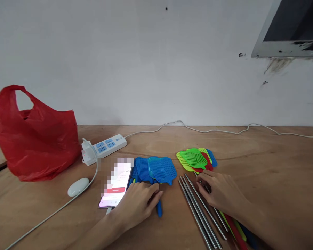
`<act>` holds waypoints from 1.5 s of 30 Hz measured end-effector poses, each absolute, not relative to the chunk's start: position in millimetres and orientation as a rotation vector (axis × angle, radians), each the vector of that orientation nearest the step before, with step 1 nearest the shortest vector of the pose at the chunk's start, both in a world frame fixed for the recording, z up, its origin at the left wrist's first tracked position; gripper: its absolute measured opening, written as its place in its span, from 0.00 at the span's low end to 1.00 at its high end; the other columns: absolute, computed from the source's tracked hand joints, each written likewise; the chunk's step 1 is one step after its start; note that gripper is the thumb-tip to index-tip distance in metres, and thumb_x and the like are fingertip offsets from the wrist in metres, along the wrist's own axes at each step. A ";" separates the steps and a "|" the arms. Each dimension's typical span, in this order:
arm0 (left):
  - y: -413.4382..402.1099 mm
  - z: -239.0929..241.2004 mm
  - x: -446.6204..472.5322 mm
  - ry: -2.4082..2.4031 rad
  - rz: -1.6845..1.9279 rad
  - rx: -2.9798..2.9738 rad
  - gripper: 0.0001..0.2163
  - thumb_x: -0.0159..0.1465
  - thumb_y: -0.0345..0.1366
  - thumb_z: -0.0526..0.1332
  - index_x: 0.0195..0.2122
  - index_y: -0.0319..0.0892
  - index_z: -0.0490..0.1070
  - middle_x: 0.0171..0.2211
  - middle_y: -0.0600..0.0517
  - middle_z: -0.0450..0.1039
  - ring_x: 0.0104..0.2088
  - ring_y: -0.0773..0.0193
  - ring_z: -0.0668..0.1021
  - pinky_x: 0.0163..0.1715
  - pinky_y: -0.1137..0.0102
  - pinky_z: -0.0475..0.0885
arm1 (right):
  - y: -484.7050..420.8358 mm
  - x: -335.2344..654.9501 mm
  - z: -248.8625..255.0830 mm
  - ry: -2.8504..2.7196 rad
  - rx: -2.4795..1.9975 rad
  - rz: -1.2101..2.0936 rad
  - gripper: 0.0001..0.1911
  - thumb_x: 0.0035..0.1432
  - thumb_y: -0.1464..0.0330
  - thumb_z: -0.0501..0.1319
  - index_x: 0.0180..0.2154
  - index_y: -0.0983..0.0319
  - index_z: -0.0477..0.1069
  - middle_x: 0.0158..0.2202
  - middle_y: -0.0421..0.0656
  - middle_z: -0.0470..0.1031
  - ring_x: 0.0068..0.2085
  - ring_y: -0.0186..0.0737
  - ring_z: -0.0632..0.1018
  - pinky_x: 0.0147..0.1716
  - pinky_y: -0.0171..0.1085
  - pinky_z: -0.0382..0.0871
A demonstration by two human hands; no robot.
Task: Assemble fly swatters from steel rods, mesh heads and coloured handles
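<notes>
Several blue fly swatters (162, 169) lie fanned out near the middle of the table, their mesh heads overlapping. My left hand (139, 201) rests over their necks with its fingers curled, and one blue handle sticks out below the thumb. To the right is a second pile of fly swatters (194, 158) with green, yellow, red and blue heads. Several thin metal rods (198, 210) run toward me below that pile. Over the rightmost rods my right hand (219, 189) has its fingers bent and closed, the fingertips at a rod's upper end. Its palm hides part of the coloured handles.
A lit phone (117, 187) lies beside my left wrist. Behind it sit a white power strip (113, 144) with a plugged-in charger and a white oval device (78, 187) by a cable. A red plastic bag (39, 139) stands at the left. A wall bounds the wooden table.
</notes>
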State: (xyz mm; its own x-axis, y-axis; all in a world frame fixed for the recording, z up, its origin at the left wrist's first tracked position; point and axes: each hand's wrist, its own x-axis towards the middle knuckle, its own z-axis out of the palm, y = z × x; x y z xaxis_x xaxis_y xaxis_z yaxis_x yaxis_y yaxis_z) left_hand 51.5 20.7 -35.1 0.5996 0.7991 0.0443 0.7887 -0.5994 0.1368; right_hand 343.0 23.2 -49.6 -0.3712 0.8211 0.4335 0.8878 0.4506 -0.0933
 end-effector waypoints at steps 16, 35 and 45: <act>17.5 -36.8 52.8 1.277 0.233 2.742 0.15 0.74 0.39 0.48 0.30 0.44 0.66 0.26 0.51 0.75 0.26 0.56 0.77 0.24 0.66 0.55 | 14.6 329.5 -46.3 -2.399 -1.300 0.212 0.08 0.62 0.71 0.58 0.31 0.60 0.72 0.27 0.39 0.74 0.28 0.37 0.74 0.28 0.36 0.59; 10.5 -24.5 56.9 0.800 0.376 2.731 0.09 0.65 0.34 0.61 0.47 0.46 0.72 0.43 0.49 0.75 0.45 0.54 0.75 0.50 0.59 0.64 | 14.6 333.3 -53.2 -2.424 -1.505 -0.199 0.14 0.61 0.66 0.60 0.24 0.58 0.62 0.25 0.40 0.74 0.27 0.40 0.74 0.26 0.38 0.51; 10.3 -24.5 55.7 0.722 0.465 2.751 0.03 0.63 0.34 0.61 0.32 0.43 0.69 0.34 0.51 0.73 0.38 0.58 0.74 0.46 0.61 0.64 | 15.5 334.7 -54.9 -2.441 -1.535 -0.078 0.14 0.57 0.70 0.59 0.21 0.60 0.60 0.24 0.39 0.73 0.27 0.38 0.73 0.26 0.39 0.48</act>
